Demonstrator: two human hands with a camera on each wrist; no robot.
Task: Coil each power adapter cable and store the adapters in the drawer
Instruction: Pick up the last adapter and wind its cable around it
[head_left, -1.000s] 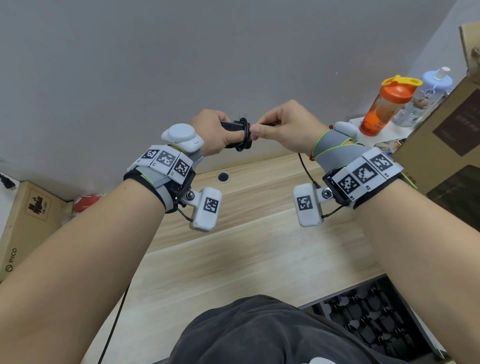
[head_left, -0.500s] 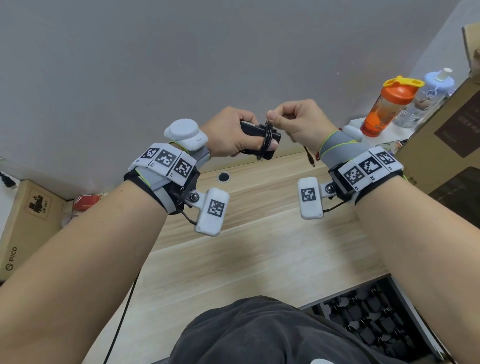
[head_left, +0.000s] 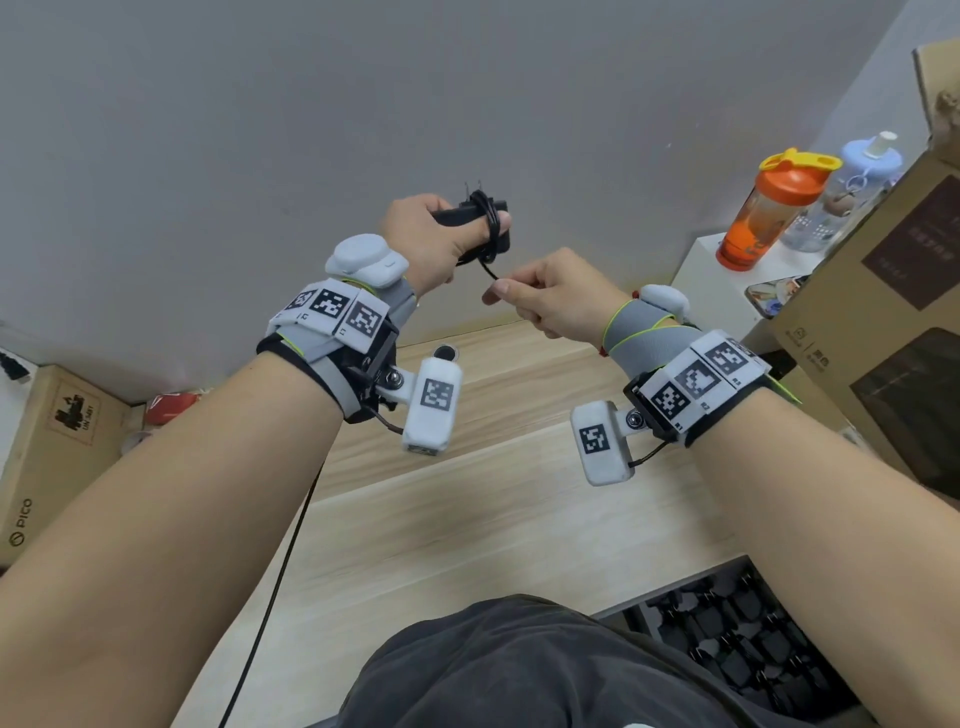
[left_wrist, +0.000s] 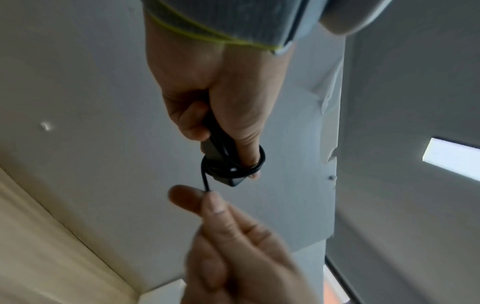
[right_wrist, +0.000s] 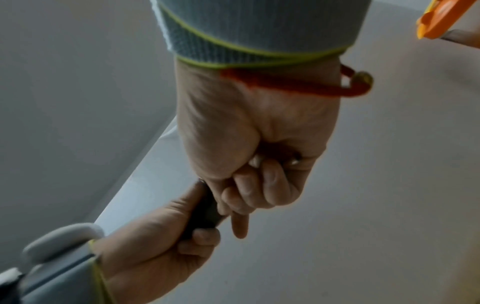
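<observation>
left hand (head_left: 434, 236) gripping black power adapter (head_left: 470, 215) raised as a winding core; right hand (head_left: 550, 299) pinching cable (left_wrist: 206, 181) taut below, keeping coils tight.

Bare desk (head_left: 467, 519) below; bottles (head_left: 769, 208) and boxes (head_left: 883, 322) crowd right.

So that's two hands (head_left: 426, 234) (head_left: 556, 299), one adapter (head_left: 470, 218) (cable (head_left: 491, 228) wrapped round it), two bottles (head_left: 769, 213) (head_left: 841, 192), and two cardboard boxes (head_left: 52, 447) (head_left: 893, 291).
</observation>
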